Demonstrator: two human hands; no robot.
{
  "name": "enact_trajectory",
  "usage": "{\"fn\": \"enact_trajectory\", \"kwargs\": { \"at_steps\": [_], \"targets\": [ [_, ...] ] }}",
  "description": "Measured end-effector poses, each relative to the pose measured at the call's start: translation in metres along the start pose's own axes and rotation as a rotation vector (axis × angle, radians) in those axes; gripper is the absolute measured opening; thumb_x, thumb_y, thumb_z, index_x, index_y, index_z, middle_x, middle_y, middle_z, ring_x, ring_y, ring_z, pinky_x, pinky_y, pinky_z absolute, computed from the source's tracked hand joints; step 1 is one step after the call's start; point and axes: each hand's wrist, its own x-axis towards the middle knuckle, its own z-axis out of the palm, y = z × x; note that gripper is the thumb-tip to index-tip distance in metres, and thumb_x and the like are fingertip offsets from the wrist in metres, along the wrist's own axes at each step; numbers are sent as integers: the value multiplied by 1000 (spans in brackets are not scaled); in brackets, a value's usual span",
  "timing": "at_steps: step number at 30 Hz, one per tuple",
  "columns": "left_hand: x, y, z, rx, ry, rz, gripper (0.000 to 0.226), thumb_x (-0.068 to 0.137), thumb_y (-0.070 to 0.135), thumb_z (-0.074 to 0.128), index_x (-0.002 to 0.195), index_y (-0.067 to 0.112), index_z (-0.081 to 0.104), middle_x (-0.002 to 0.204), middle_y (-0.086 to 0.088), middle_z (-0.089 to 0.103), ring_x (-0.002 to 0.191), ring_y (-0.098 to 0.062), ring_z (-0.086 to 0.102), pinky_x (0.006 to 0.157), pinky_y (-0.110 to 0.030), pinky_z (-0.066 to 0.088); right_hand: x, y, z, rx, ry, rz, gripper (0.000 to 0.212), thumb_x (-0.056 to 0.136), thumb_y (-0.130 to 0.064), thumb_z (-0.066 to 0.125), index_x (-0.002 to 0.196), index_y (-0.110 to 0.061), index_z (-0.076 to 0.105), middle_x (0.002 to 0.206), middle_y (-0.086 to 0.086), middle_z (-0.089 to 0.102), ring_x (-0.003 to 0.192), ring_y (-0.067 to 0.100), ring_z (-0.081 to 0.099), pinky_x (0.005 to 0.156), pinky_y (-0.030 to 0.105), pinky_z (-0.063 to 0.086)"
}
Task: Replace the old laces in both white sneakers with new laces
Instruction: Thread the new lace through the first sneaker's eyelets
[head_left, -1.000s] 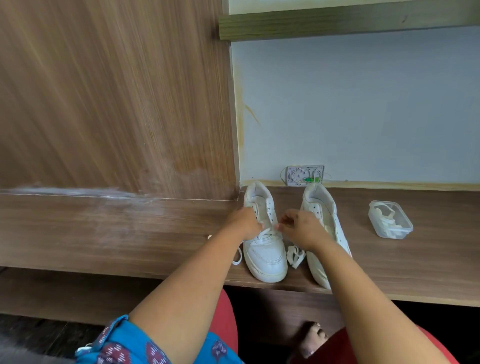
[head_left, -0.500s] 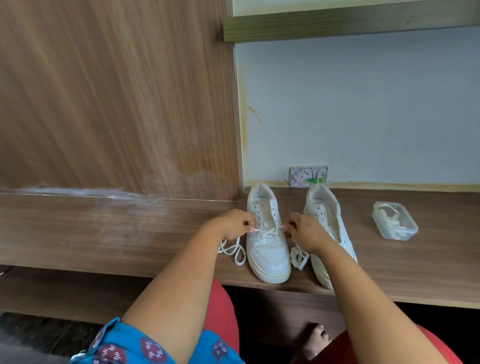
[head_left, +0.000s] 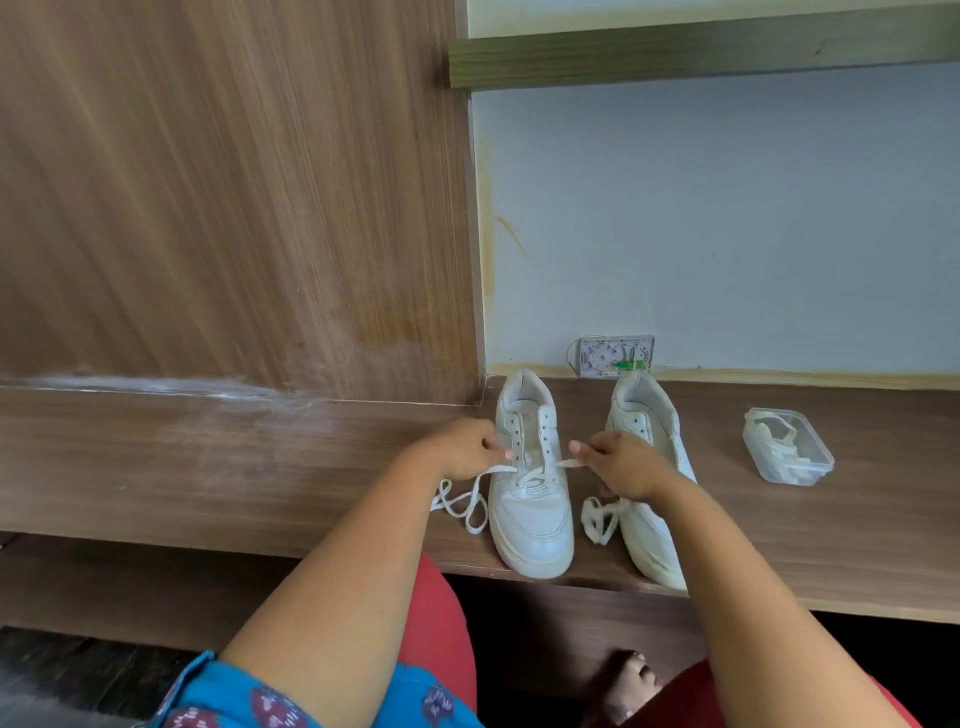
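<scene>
I've got the left sneaker (head_left: 531, 499) sitting toes-toward-me on the wooden ledge (head_left: 208, 467), with my left hand (head_left: 460, 451) and right hand (head_left: 621, 465) each pinching one end of its white lace (head_left: 540, 467) and holding them apart across the lower eyelets, slack trailing off both sides. The right sneaker (head_left: 655, 467) sits just beside it, partly under my right wrist. Off to the right there's a clear plastic container (head_left: 788, 446) with more white laces coiled inside; can't read any branding or writing on anything.

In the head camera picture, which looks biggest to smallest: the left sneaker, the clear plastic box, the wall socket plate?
1. Left sneaker.
2. Clear plastic box.
3. Wall socket plate, though it sits farthest from the camera, so its rank against the box is unsure.
</scene>
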Motion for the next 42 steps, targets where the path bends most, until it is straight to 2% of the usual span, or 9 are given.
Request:
{"fn": "enact_trajectory", "kwargs": {
  "at_steps": [3,10,16,22,24,29,33,37,42],
  "targets": [
    [0,33,11,-97,135,182,26,93,47,51,97,25,62,109,3,61,107,-20,54,96,-42,45,-14,-17,-19,169,-115,-31,40,96,-43,53,69,-13,57,60,3,52,55,16,53,59,26,43],
    [-14,77,9,-794,-46,200,63,93,68,31,60,23,60,59,2,53,63,-16,50,90,-38,41,-34,-36,-39,813,-220,-227,33,97,-32,47,78,-6,54,63,6,55,57,17,49,58,25,48],
    [-13,80,3,-1095,138,330,34,95,22,59,61,20,67,63,1,55,53,-6,47,62,-22,37,-35,-16,-46,1002,-233,-162,25,88,-32,54,76,-11,56,69,4,56,64,17,57,62,26,53],
    [-16,71,6,-1096,117,218,50,93,18,61,43,16,54,38,3,38,48,-14,33,69,-28,40,-27,-2,-57,1876,-89,-255,20,87,-31,57,70,-22,60,71,-10,52,60,4,48,59,18,44],
    [-19,73,5,-1025,101,225,43,94,26,60,51,19,63,48,0,52,54,-16,44,70,-29,40,-28,-10,-54,1825,-28,-237,23,91,-29,52,71,-21,59,70,-9,49,54,3,43,53,17,41],
    [-18,86,7,-858,83,195,42,95,56,46,72,26,65,79,2,68,83,-14,63,99,-36,44,-31,-36,-20,1005,-68,-182,31,100,-26,46,73,-16,55,59,-5,39,47,7,32,48,20,30],
    [-17,74,8,-839,15,222,31,100,39,49,82,19,65,68,4,57,64,-9,48,75,-26,46,-35,-38,-19,915,-121,-162,32,99,-24,49,70,-12,54,56,-3,41,49,10,31,49,22,30],
    [-23,59,-13,-1370,99,233,38,98,17,51,65,18,69,64,-1,55,66,-11,54,78,-30,47,-34,-27,-30,1046,-200,-128,26,90,-28,56,69,-14,52,57,-2,36,51,11,31,49,21,33],
    [-30,18,-40,-2011,401,250,48,93,28,54,46,22,45,62,5,49,65,-9,52,77,-27,42,-30,-11,-45,1175,-151,-38,25,94,-27,52,72,-15,50,60,-2,38,52,10,35,49,20,37]
  ]
}}
